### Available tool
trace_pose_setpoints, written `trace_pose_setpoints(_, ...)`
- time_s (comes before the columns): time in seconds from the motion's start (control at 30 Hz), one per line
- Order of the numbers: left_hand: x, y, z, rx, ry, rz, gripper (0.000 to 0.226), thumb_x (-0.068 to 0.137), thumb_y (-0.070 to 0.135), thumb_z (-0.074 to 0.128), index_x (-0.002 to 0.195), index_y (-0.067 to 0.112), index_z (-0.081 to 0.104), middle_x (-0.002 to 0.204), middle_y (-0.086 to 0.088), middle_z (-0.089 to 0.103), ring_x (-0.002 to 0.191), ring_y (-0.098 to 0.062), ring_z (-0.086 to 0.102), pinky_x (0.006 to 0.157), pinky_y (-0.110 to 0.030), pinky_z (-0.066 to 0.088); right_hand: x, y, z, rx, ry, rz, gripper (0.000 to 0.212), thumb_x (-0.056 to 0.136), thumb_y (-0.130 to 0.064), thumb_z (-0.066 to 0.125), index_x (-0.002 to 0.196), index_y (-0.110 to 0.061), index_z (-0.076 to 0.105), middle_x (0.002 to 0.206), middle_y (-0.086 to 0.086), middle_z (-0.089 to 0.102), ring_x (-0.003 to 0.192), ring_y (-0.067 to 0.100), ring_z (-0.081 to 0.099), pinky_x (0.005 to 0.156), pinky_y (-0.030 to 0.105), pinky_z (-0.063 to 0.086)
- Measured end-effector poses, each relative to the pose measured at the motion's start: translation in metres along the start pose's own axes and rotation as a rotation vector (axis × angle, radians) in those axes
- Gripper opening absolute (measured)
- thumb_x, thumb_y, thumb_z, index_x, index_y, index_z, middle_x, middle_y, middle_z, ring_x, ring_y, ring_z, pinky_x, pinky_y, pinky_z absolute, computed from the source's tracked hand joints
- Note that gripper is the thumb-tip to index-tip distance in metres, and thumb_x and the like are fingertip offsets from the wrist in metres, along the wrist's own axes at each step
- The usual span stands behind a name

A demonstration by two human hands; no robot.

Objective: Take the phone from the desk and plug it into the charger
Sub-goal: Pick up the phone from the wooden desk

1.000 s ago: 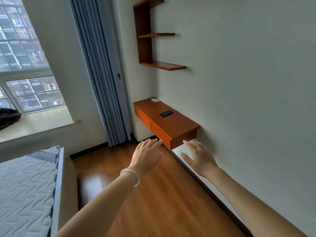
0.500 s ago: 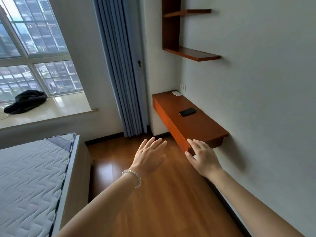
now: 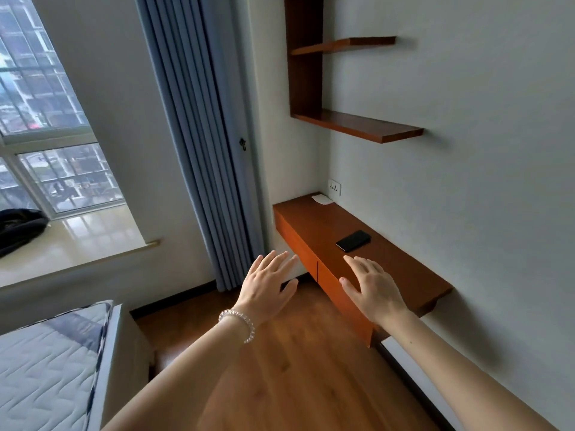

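A black phone [image 3: 353, 240] lies flat on the wall-mounted orange-brown desk [image 3: 401, 269], about midway along it. My right hand [image 3: 371, 286] hovers open over the desk's front part, fingertips a short way short of the phone. My left hand [image 3: 267, 286], with a clear bead bracelet on the wrist, is open in the air left of the desk's drawer front. A white wall socket [image 3: 335, 187] sits above the desk's far end, and a small white object [image 3: 322, 199], possibly the charger, lies on the desk below it. No cable is visible.
Wooden wall shelves [image 3: 357, 126] hang above the desk. A grey-blue curtain [image 3: 202, 150] hangs left of it. A bed with a quilted mattress [image 3: 46, 368] fills the lower left. A dark garment [image 3: 18, 225] lies on the window sill. The floor is wood.
I have moved closer to the desk, which now looks larger. Both open hands have advanced, and the right hand has gone from the desk's near corner to above its top.
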State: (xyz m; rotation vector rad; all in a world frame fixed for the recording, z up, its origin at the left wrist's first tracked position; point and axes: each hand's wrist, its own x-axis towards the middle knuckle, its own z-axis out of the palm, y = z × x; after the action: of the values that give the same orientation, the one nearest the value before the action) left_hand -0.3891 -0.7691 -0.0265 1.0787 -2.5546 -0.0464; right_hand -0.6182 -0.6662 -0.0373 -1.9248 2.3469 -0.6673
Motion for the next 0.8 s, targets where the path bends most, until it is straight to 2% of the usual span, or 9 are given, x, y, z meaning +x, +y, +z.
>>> trace_pose_setpoints(0.17,0.041,-0.021,0.026,-0.030,-0.035,0.021,0.052,0.093,0.049,0.031,0.144,0.036,0.026,0.153,0.008,0.031,0.144,-0.018,0.017,0.120,-0.042,0.010,0.042,0.014,0.020,-0.012,-0.023,0.025,0.058,0.094,-0.056,0.030,0.144,-0.027,0.031,0.151,0.000,0.039,0.139,0.022,0.034,0.109,0.045,0.039)
trace_pose_setpoints(0.37,0.108,-0.043,0.074,-0.042,-0.081,0.010,0.050,0.093,0.050,0.033,0.142,0.037,0.028,0.151,0.008,0.035,0.143,-0.018,0.021,0.119,-0.041,0.013,0.105,0.061,0.049,-0.022,-0.078,0.077,0.057,0.095,-0.054,0.032,0.144,-0.027,0.030,0.151,0.001,0.039,0.140,0.023,0.033,0.109,0.045,0.040)
trace_pose_setpoints(0.8,0.306,-0.073,0.132,-0.049,-0.093,-0.024,0.055,0.092,0.054,0.028,0.144,0.035,0.026,0.153,0.007,0.032,0.143,-0.017,0.022,0.119,-0.043,0.016,0.293,0.169,0.060,-0.052,-0.101,0.130,0.058,0.094,-0.055,0.032,0.144,-0.026,0.027,0.151,0.003,0.037,0.140,0.025,0.033,0.109,0.044,0.038)
